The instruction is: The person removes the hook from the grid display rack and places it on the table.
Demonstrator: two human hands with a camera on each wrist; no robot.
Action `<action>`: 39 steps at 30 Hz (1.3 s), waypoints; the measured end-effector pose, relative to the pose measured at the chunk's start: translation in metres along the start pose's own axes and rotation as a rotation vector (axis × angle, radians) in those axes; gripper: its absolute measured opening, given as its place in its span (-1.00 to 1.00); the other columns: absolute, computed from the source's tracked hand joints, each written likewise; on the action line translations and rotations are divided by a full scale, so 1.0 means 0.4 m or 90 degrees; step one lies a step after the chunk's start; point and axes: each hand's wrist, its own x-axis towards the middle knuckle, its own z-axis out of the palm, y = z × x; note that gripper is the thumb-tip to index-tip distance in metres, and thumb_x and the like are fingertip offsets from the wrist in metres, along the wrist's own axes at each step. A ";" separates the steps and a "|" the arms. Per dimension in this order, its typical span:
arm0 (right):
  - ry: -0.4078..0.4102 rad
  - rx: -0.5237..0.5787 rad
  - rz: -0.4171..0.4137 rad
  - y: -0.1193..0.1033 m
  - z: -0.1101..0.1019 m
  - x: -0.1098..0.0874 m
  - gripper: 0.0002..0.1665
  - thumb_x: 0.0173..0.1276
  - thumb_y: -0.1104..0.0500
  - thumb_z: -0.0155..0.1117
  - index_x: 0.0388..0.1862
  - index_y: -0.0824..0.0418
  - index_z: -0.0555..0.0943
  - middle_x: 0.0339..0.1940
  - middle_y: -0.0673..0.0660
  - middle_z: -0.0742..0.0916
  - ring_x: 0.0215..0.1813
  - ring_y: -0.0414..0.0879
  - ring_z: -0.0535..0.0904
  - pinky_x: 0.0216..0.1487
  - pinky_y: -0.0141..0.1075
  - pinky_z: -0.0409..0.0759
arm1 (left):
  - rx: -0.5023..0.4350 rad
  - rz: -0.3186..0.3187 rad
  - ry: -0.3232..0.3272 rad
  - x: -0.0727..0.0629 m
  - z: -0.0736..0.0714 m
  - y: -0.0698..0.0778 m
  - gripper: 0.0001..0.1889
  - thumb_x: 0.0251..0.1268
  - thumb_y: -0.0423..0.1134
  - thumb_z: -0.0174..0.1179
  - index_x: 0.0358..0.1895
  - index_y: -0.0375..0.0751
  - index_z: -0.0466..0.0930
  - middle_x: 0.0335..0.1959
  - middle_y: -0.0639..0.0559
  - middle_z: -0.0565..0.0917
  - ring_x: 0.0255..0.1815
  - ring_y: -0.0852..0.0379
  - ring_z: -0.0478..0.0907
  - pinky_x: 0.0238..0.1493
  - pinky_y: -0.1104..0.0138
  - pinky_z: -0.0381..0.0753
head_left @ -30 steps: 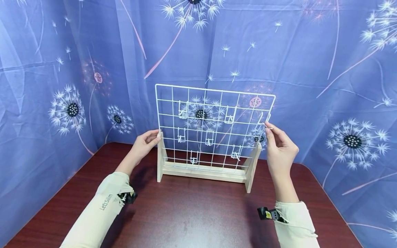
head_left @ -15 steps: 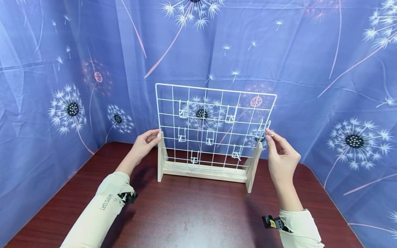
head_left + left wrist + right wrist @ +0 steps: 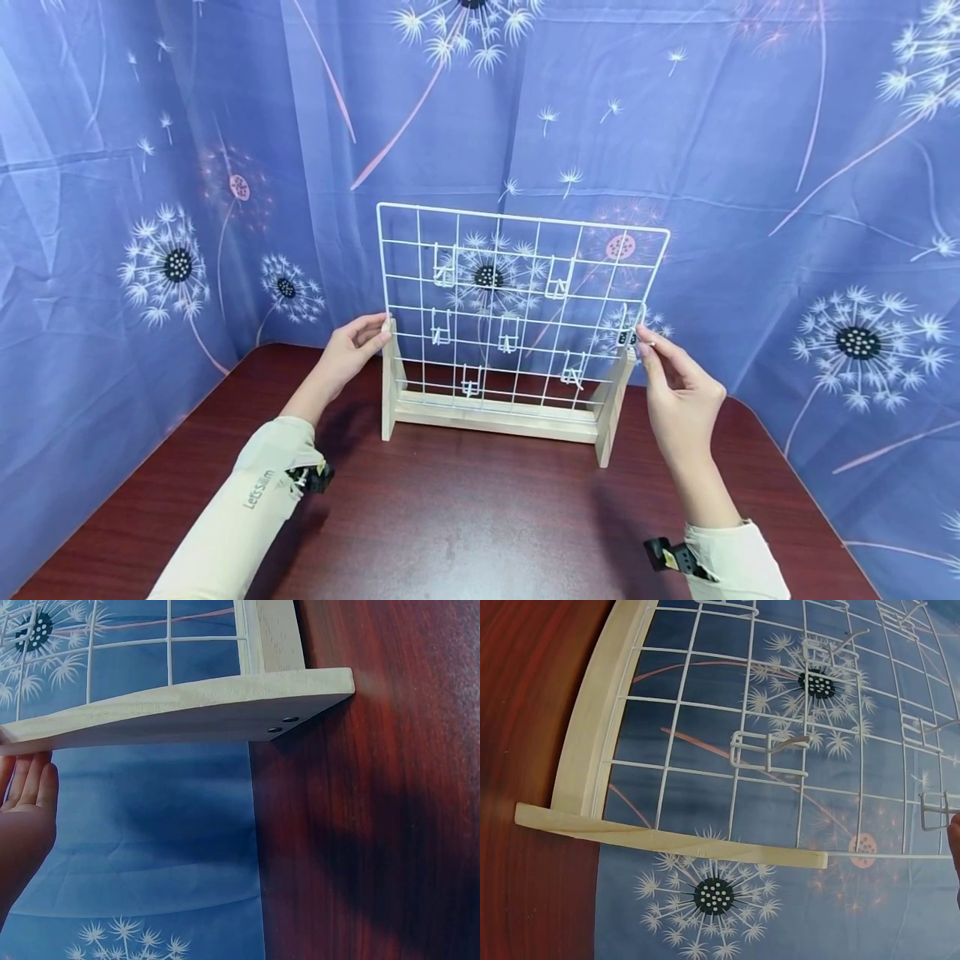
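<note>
A white wire grid panel [image 3: 517,218] stands upright in a pale wooden stand [image 3: 495,422] on the table. My left hand [image 3: 352,346] holds the top of the stand's left upright [image 3: 387,387], its fingers against the outer face in the left wrist view. With thumb and index finger, my right hand [image 3: 684,396] pinches a white wire hook [image 3: 924,814] at the panel's right edge, just above the right upright [image 3: 617,400]. The hook's loops overlap the grid wires in the head view. Several similar hooks [image 3: 508,337] hang on the grid.
The stand rests on a dark red-brown wooden table [image 3: 457,517]. Behind and at both sides hangs a blue cloth [image 3: 637,108] with a dandelion print. Black wrist cameras are strapped at both sleeves [image 3: 255,500].
My right hand has moved down along the panel's right edge with the hook, which now sits lower and closer against the grid. My left hand has stayed on the stand.
</note>
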 end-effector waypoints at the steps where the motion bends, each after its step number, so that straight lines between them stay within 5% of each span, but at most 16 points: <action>1: -0.004 -0.002 -0.005 -0.002 -0.001 -0.001 -0.75 0.15 0.62 0.25 -0.17 0.52 0.68 -0.18 0.42 0.72 -0.14 -0.31 0.67 -0.12 -0.55 0.58 | 0.000 0.000 0.000 0.000 0.000 0.000 -0.52 0.42 -0.30 0.12 0.33 -0.42 0.33 0.21 -0.39 0.48 0.15 0.13 0.48 0.05 0.57 0.46; 8: -0.032 -0.010 -0.051 -0.030 -0.003 -0.010 -0.73 0.14 0.64 0.24 -0.17 0.52 0.68 -0.20 0.42 0.72 -0.10 -0.30 0.67 -0.12 -0.54 0.58 | 0.007 -0.005 0.002 0.000 0.002 0.001 -0.51 0.41 -0.29 0.13 0.33 -0.40 0.34 0.21 -0.36 0.49 0.22 -0.07 0.43 0.05 0.57 0.45; 17: -0.067 0.002 -0.105 -0.038 -0.005 -0.022 -0.67 0.06 0.71 0.22 -0.19 0.53 0.68 -0.21 0.45 0.71 -0.05 -0.18 0.68 -0.06 -0.49 0.59 | 0.000 0.004 0.007 -0.001 0.002 0.003 -0.52 0.41 -0.31 0.13 0.32 -0.43 0.34 0.20 -0.38 0.49 0.05 0.29 0.48 0.02 0.58 0.45; 24: -0.083 -0.014 -0.162 -0.006 -0.017 -0.045 -0.70 0.02 0.69 0.26 -0.25 0.52 0.69 -0.23 0.40 0.73 -0.01 -0.12 0.68 0.04 -0.44 0.56 | -0.001 0.006 0.005 -0.001 0.000 0.001 -0.52 0.41 -0.31 0.13 0.32 -0.43 0.34 0.20 -0.38 0.49 0.06 0.29 0.48 0.04 0.58 0.46; 32: -0.126 -0.010 -0.251 -0.004 -0.017 -0.065 -0.87 0.22 0.48 0.28 -0.26 0.50 0.70 -0.27 0.38 0.74 -0.04 -0.11 0.69 0.04 -0.49 0.54 | 0.003 0.007 0.007 0.000 0.000 -0.001 -0.52 0.41 -0.30 0.13 0.31 -0.43 0.35 0.19 -0.39 0.50 0.03 0.35 0.48 0.04 0.57 0.46; 39: -0.146 -0.013 -0.300 -0.008 -0.018 -0.070 -0.80 0.35 0.32 0.25 -0.28 0.50 0.70 -0.29 0.38 0.74 -0.06 -0.08 0.69 0.03 -0.50 0.54 | 0.004 0.005 0.011 -0.001 0.000 -0.003 -0.53 0.40 -0.31 0.14 0.30 -0.44 0.36 0.18 -0.40 0.50 -0.02 0.39 0.49 0.03 0.57 0.46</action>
